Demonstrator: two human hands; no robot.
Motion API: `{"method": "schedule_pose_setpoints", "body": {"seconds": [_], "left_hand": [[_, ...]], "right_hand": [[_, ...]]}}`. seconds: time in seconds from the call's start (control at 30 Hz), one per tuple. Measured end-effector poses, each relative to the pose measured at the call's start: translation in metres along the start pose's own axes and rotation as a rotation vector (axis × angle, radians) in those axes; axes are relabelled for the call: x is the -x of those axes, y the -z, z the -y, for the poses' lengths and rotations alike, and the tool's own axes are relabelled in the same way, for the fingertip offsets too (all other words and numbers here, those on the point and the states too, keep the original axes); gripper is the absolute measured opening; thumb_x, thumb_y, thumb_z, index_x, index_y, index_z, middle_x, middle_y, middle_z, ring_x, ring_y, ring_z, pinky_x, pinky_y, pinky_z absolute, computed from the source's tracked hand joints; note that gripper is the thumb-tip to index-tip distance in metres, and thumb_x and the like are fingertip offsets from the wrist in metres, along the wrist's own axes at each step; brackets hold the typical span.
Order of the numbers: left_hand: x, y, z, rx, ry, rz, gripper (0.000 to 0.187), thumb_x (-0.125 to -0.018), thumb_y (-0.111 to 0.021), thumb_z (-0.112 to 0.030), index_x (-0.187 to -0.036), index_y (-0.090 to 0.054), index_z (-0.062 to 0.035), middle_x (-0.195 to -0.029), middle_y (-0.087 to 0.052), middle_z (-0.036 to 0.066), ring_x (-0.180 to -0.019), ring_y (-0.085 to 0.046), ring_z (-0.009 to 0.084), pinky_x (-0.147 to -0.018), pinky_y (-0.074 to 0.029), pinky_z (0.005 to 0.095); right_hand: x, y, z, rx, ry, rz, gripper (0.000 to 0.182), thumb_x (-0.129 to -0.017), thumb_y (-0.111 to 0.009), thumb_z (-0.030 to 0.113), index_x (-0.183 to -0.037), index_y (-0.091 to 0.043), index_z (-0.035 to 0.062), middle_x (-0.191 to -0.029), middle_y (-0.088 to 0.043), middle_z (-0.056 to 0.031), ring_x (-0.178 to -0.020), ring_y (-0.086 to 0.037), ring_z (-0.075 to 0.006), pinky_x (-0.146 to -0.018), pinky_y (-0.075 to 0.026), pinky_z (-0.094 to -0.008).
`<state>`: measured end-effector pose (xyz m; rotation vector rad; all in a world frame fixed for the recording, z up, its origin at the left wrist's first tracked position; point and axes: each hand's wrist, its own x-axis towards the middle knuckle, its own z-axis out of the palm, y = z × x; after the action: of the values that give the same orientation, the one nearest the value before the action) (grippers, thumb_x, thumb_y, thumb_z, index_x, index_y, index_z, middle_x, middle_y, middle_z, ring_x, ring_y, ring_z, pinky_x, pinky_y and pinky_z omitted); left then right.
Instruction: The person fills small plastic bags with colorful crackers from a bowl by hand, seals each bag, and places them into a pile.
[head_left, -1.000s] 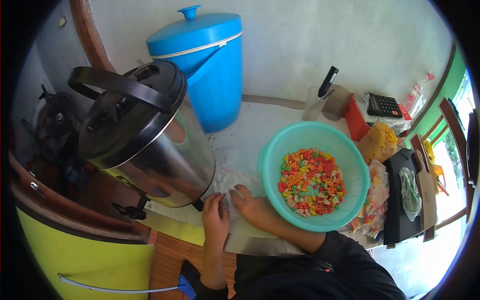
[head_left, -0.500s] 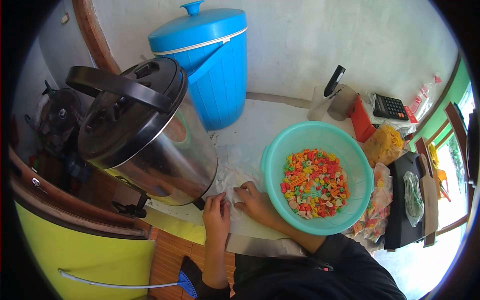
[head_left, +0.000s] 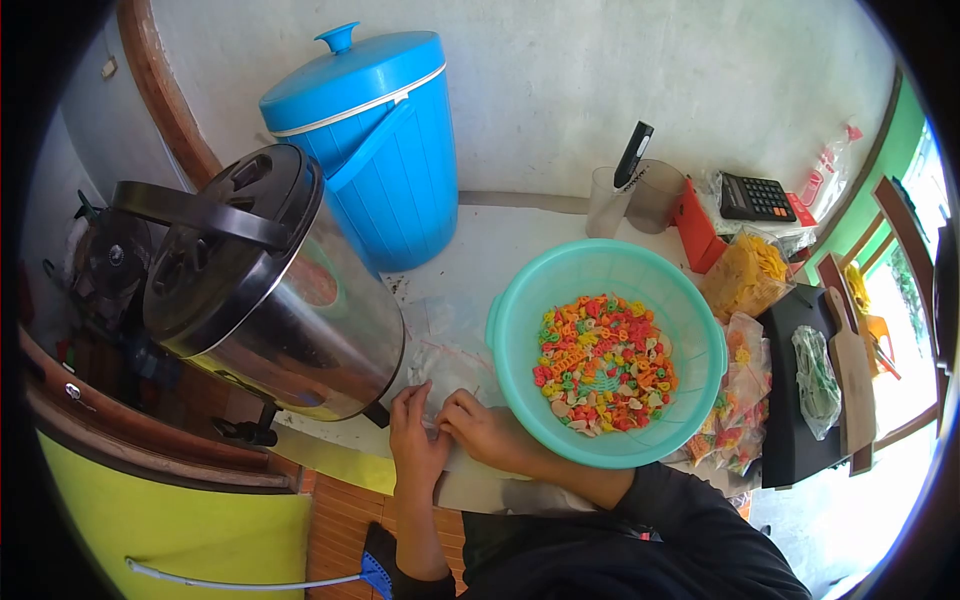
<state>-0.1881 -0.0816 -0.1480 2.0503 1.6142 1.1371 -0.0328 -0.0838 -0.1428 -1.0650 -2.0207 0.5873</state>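
Note:
My left hand [head_left: 417, 440] and my right hand [head_left: 480, 428] meet at the table's front edge, fingers bent over a clear plastic bag [head_left: 440, 370]. Both hands pinch at the near edge of this bag, which lies on the white table between the steel container and the basin. Right of my right hand sits a turquoise basin [head_left: 510, 300] with colourful small snack pieces [head_left: 610, 365] in it. My right forearm passes under the basin's near rim.
A steel container [head_left: 320, 330] with a black lid stands left, a blue lidded bucket [head_left: 390, 160] behind it. At the right are plastic cups [head_left: 655, 195], a calculator [head_left: 757, 198], a bag of yellow chips [head_left: 748, 275], filled snack bags [head_left: 740, 390] and a wooden board [head_left: 852, 370].
My hands have come together, the right one moving left and down to the bag's near edge. The whole view has shifted slightly, with the bucket and basin now further left.

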Motion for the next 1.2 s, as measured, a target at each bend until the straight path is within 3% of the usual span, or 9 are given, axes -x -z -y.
{"method": "schedule_pose_setpoints", "body": {"seconds": [0.2,0.3,0.4,0.43,0.57,0.73,1.03,1.13,1.2], "left_hand": [[0.003,-0.002,0.006,-0.03,-0.022,0.024,0.063,-0.072,-0.078,-0.005,-0.132,-0.059,-0.0075,-0.134,-0.052,0.017,-0.122,-0.053,0.0403,-0.1,-0.047,0.0475],[0.005,0.002,0.005,-0.056,-0.026,0.041,0.058,-0.074,-0.079,-0.006,-0.13,-0.06,-0.0067,-0.134,-0.053,0.017,-0.122,-0.054,0.0401,-0.101,-0.047,0.0462],[0.004,0.001,0.006,-0.022,-0.025,0.034,0.056,-0.076,-0.08,-0.01,-0.128,-0.061,-0.0065,-0.133,-0.053,0.017,-0.123,-0.053,0.0404,-0.101,-0.046,0.0462],[0.004,0.001,0.005,-0.013,-0.021,0.033,0.055,-0.077,-0.081,-0.011,-0.128,-0.061,-0.0063,-0.133,-0.053,0.017,-0.123,-0.053,0.0406,-0.101,-0.046,0.0463],[0.004,0.0,0.007,-0.007,-0.026,0.032,0.053,-0.078,-0.082,-0.014,-0.127,-0.062,-0.0057,-0.133,-0.053,0.018,-0.123,-0.053,0.0411,-0.101,-0.046,0.0468],[0.006,-0.002,0.011,-0.022,-0.045,0.019,0.05,-0.077,-0.081,-0.012,-0.123,-0.062,-0.0039,-0.131,-0.054,0.019,-0.121,-0.054,0.0418,-0.1,-0.047,0.0474],[0.005,-0.003,0.011,-0.032,-0.06,0.001,0.047,-0.079,-0.079,-0.012,-0.122,-0.062,-0.0026,-0.134,-0.053,0.019,-0.12,-0.055,0.0416,-0.098,-0.047,0.0484],[0.005,-0.005,0.014,0.043,-0.009,0.002,0.042,-0.083,-0.078,-0.013,-0.121,-0.063,-0.0029,-0.136,-0.052,0.019,-0.118,-0.055,0.0399,-0.097,-0.048,0.0477],[0.004,-0.005,0.013,0.044,-0.02,-0.017,0.039,-0.084,-0.077,-0.013,-0.119,-0.064,-0.0031,-0.136,-0.052,0.018,-0.116,-0.056,0.0383,-0.096,-0.048,0.0468]], "right_hand": [[-0.003,0.012,-0.003,-0.103,0.0,-0.113,0.009,-0.093,-0.066,0.006,-0.1,-0.061,0.0043,-0.1,-0.063,-0.0093,-0.069,-0.067,-0.0304,-0.062,-0.053,-0.0381],[-0.002,0.035,-0.006,-0.113,-0.147,-0.03,0.008,-0.093,-0.065,0.005,-0.098,-0.06,0.0029,-0.106,-0.066,-0.0138,-0.08,-0.069,-0.0307,-0.068,-0.054,-0.036],[-0.006,0.048,-0.018,0.102,-0.047,-0.125,0.007,-0.092,-0.064,0.002,-0.097,-0.059,0.0014,-0.118,-0.065,-0.0201,-0.095,-0.068,-0.0332,-0.078,-0.054,-0.0363],[-0.006,0.047,-0.017,0.285,-0.065,-0.156,0.008,-0.093,-0.062,0.003,-0.099,-0.057,-0.0006,-0.122,-0.062,-0.0236,-0.106,-0.065,-0.037,-0.086,-0.052,-0.0406],[-0.001,0.04,-0.027,0.637,-0.151,-0.056,0.012,-0.096,-0.057,0.005,-0.106,-0.055,0.0004,-0.132,-0.058,-0.0253,-0.098,-0.067,-0.0425,-0.084,-0.053,-0.0461],[0.001,0.032,-0.026,0.093,-0.271,0.189,0.016,-0.097,-0.056,0.008,-0.112,-0.051,0.0028,-0.147,-0.048,-0.0293,-0.083,-0.069,-0.0437,-0.077,-0.056,-0.0482],[0.019,0.058,0.019,0.17,0.205,0.086,0.016,-0.089,-0.062,0.002,-0.105,-0.058,0.003,-0.114,-0.064,-0.0132,-0.071,-0.07,-0.0295,-0.056,-0.057,-0.0365],[0.027,0.082,0.046,0.181,0.279,0.07,0.032,-0.078,-0.062,-0.002,-0.109,-0.057,0.0014,-0.1,-0.059,-0.0126,-0.068,-0.069,-0.0286,-0.056,-0.057,-0.0377],[0.03,0.102,0.057,0.233,0.289,0.052,0.032,-0.078,-0.063,-0.001,-0.109,-0.059,0.0018,-0.1,-0.06,-0.01,-0.069,-0.069,-0.0254,-0.055,-0.057,-0.0363]]}}
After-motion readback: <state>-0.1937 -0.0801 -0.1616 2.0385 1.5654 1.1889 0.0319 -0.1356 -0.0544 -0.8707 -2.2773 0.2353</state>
